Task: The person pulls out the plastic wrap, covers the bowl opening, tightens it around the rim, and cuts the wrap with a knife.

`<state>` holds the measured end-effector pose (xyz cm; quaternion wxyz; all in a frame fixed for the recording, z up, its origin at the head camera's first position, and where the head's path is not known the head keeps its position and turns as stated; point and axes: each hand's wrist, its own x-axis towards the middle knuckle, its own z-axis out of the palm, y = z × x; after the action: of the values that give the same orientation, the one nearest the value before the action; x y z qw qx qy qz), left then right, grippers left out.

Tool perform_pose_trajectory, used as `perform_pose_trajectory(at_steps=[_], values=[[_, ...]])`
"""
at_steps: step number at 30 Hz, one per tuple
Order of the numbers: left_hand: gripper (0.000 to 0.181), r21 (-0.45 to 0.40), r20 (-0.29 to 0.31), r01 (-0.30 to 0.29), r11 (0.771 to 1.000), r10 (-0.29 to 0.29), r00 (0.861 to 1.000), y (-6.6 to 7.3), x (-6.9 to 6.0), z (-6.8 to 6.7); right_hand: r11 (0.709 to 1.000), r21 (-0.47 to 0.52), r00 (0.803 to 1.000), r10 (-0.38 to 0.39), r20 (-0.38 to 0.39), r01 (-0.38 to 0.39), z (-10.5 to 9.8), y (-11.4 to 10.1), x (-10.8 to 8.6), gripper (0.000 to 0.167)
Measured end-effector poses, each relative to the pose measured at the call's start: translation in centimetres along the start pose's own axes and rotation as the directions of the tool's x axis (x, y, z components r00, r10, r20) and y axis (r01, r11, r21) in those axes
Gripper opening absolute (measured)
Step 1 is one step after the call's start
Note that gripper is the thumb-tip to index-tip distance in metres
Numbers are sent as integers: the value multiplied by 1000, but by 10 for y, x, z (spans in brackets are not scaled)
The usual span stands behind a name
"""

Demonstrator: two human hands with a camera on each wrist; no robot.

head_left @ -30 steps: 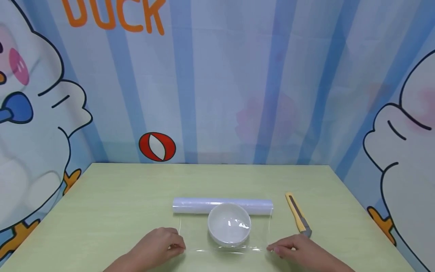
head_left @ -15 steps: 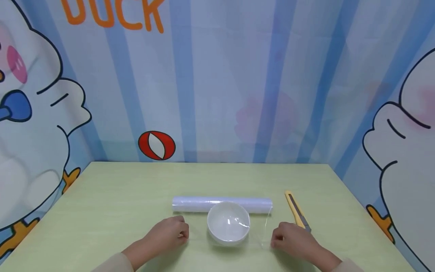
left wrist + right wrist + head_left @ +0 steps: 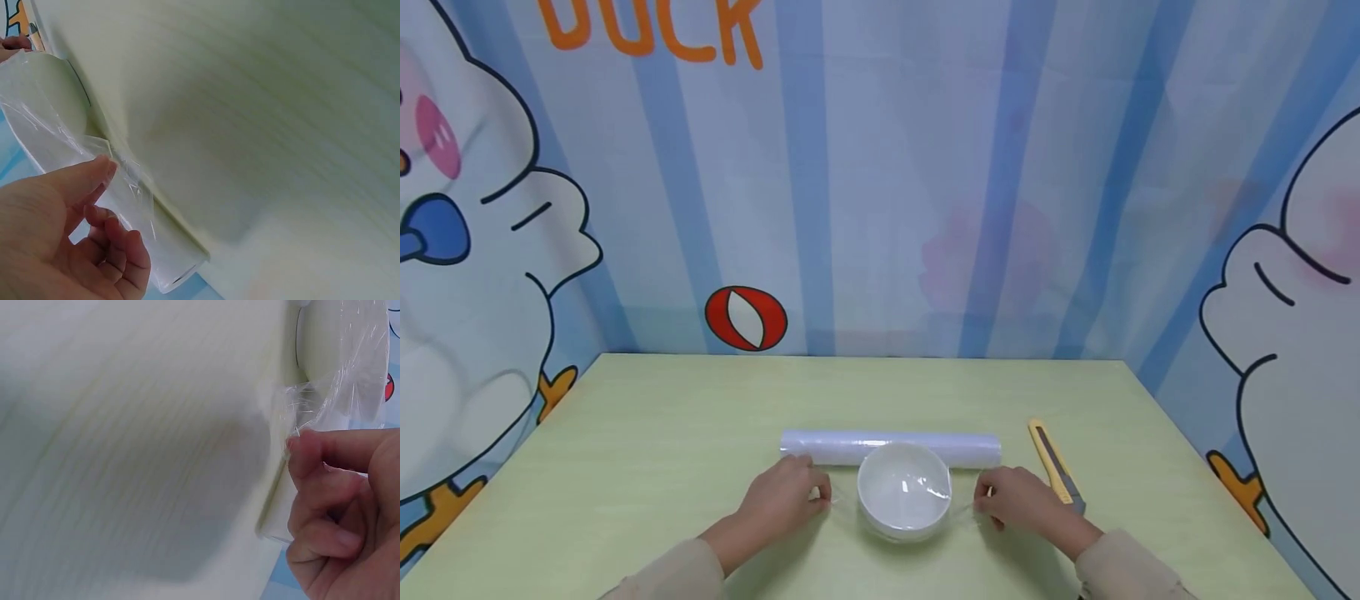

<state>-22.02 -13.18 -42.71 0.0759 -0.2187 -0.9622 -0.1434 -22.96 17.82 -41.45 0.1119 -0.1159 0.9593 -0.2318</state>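
A white bowl (image 3: 904, 492) stands on the table with clear plastic film (image 3: 69, 134) stretched over it. Left of the bowl, my left hand (image 3: 786, 497) pinches an edge of the film between thumb and index finger. On the other side my right hand (image 3: 1018, 502) pinches the film in the same way. Bunched film (image 3: 300, 403) shows at the right fingertips in the right wrist view. The roll of film (image 3: 820, 447) lies crosswise just behind the bowl, which hides part of it.
A yellow and grey utility knife (image 3: 1056, 462) lies right of the roll, close behind my right hand. The pale green table (image 3: 662, 417) ends at a blue striped curtain (image 3: 880, 183) printed with cartoon ducks.
Both hands have moved inward toward the bowl and slightly back toward the roll. The film edge they hold has moved with them, gathering at the bowl's sides.
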Motion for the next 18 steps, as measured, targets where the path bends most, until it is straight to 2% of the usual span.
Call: perform_pose_trajectory(at_steps=[3, 5, 8, 10, 12, 14, 16, 18], values=[[6, -82, 53, 78, 994, -74, 996, 1, 6, 1, 990, 141, 1000, 23, 10, -24, 3, -2, 6, 10], [3, -143, 84, 125, 982, -114, 990, 1, 9, 1, 970, 231, 997, 72, 9, -72, 7, -5, 10, 9], [4, -237, 110, 187, 953, -165, 980, 3, 14, 3, 919, 366, 987, 161, -9, -147, 15, -10, 15, 9], [5, -302, 115, 218, 928, -191, 975, 5, 16, 6, 877, 451, 979, 203, -31, -168, 22, -13, 18, 9], [6, -396, 120, 250, 884, -220, 968, 6, 18, 10, 839, 519, 975, 219, -46, -164, 27, -15, 21, 10], [7, -493, 134, 282, 823, -248, 959, 8, 20, 13, 811, 565, 973, 223, -56, -153, 31, -16, 23, 11], [10, -596, 167, 323, 735, -280, 945, 12, 21, 15, 792, 593, 976, 214, -49, -144, 34, -17, 24, 11], [13, -674, 205, 370, 639, -319, 925, 16, 22, 16, 766, 626, 977, 209, -33, -143, 36, -18, 24, 10]])
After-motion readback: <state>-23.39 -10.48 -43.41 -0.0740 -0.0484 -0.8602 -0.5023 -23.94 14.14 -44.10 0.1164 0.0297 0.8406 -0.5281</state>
